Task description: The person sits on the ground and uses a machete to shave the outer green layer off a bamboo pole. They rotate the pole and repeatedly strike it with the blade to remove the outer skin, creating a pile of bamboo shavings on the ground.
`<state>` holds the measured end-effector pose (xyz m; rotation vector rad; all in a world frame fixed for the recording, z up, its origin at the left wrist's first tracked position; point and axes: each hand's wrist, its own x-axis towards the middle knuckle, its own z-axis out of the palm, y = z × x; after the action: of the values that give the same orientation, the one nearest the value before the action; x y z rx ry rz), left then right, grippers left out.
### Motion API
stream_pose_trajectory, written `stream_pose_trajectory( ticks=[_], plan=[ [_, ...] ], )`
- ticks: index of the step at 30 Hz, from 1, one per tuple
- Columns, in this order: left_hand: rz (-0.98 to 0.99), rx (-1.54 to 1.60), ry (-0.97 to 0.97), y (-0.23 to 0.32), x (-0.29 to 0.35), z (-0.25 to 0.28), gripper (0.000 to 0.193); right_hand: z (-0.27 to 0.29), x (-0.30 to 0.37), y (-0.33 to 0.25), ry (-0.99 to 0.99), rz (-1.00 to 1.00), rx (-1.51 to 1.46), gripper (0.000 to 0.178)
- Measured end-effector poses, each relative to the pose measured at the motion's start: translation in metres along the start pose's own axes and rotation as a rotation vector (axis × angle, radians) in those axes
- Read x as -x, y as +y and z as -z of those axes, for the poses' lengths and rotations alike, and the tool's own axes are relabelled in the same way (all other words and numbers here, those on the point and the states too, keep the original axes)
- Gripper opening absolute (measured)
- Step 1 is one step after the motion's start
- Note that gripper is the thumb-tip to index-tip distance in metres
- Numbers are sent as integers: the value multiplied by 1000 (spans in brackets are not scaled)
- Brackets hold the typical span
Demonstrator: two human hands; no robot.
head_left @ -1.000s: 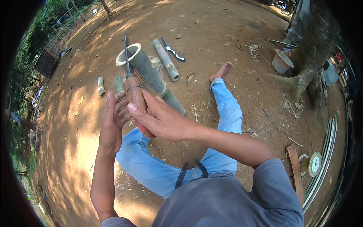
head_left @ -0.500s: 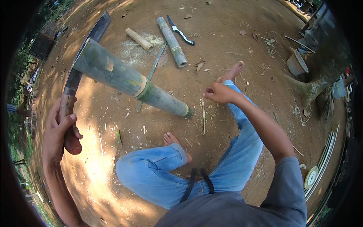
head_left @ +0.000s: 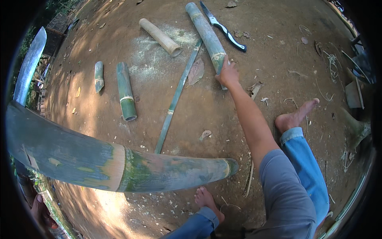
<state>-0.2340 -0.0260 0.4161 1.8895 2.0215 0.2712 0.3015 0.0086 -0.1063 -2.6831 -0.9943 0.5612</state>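
At the lower left edge my left hand (head_left: 39,209) is closed round the dark handle of a machete, partly hidden in shadow. The machete's blade (head_left: 30,65) rises past the top end of a thick green bamboo pole (head_left: 151,169); whether they touch, I cannot tell. This pole looms close in front of me, its narrower end toward the ground near my foot. With my arm stretched forward, my right hand (head_left: 229,73) grips the near end of a bamboo length (head_left: 205,30) lying on the ground.
A folding saw (head_left: 225,30) lies right of the bamboo length. Left of it are a pale bamboo tube (head_left: 161,36), a long bamboo strip (head_left: 175,103), a green bamboo tube (head_left: 126,91) and a short bamboo offcut (head_left: 99,77). Sawdust and leaves dot the dirt.
My right hand has reached forward from beside my knee and taken hold of the bamboo length. My view has leaned forward, so the pole and machete appear larger and further left.
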Motion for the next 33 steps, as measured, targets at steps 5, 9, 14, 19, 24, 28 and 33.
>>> stream_pose_trajectory(
  ticks=[5,9,14,19,24,28,33],
  plan=[
    [-359,168,97,-31,-12,-8,86,44,88,33,-94,22,-147,116],
    [-376,209,-42,4,24,-15,63,65,240,104,-142,-45,-194,113],
    [-449,278,-111,1,58,-7,44,62,360,169,-158,-98,-62,116],
    [-299,271,-223,29,89,3,36,52,354,163,-205,-156,-37,129],
    [-239,290,-89,51,105,-7,36,37,352,171,-276,-279,-185,123],
    [-269,283,-36,75,101,-11,30,54,339,198,-265,-124,-468,97],
    [-354,252,50,102,114,6,25,96,387,173,-553,-194,-1171,73]
  ],
)
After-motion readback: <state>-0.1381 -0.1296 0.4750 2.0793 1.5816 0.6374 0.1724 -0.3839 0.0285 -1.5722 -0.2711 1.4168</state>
